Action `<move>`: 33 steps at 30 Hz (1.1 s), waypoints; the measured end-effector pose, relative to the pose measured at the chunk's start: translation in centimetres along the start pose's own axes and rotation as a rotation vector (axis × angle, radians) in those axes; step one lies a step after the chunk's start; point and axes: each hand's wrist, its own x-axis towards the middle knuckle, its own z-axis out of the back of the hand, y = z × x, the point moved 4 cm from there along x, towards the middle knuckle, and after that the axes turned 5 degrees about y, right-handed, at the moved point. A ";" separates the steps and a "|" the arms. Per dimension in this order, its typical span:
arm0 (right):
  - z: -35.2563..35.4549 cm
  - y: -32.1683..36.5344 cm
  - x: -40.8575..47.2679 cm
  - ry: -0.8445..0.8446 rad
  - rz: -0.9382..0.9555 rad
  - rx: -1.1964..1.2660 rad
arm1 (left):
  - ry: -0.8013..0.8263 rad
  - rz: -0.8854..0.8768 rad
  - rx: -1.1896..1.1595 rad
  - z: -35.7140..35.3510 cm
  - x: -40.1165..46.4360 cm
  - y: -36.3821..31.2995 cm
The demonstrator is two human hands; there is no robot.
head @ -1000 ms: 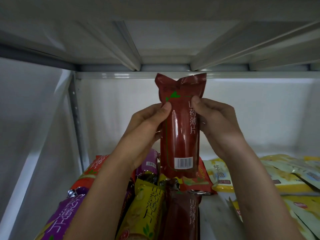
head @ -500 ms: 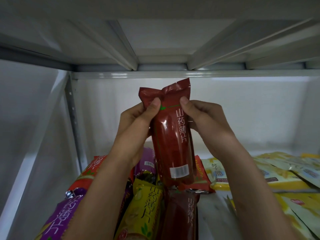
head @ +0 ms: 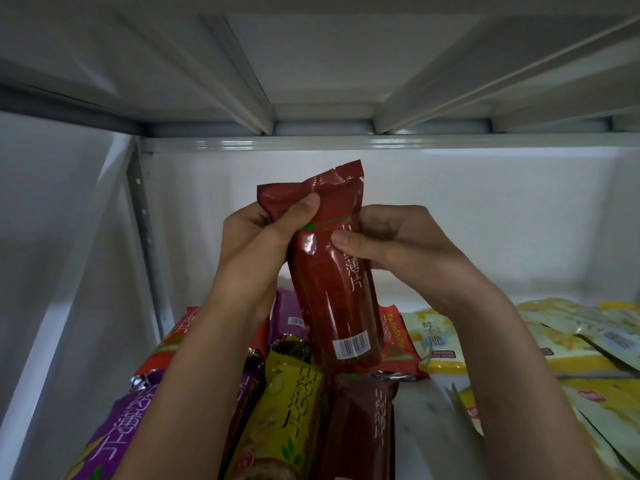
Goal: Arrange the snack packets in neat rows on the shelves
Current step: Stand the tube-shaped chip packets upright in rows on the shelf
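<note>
Since a second ago the dark red packet (head: 332,282) has come down and tipped left at the top, barcode end low. Under my wrists lie a yellow packet (head: 287,414), a purple packet (head: 121,424) and another dark red one (head: 363,420) on the shelf (head: 419,434). My left hand (head: 256,244) grips the held packet's top left, thumb across the front; my right hand (head: 391,244) pinches its right edge. Right of that hand, pale yellow packets (head: 571,344) lie spread out. Beyond my hands is the white back wall (head: 485,220).
</note>
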 end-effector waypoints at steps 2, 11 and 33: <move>-0.2 0.2 -0.1 0.015 -0.005 -0.013 | -0.009 -0.011 -0.013 0.1 0.0 -0.2; 0.1 0.6 0.1 -0.144 0.054 -0.013 | 0.027 -0.018 0.001 -0.2 -0.3 -0.6; 1.7 0.6 0.0 -0.481 0.021 0.080 | 0.452 0.255 0.315 -0.6 -0.6 1.2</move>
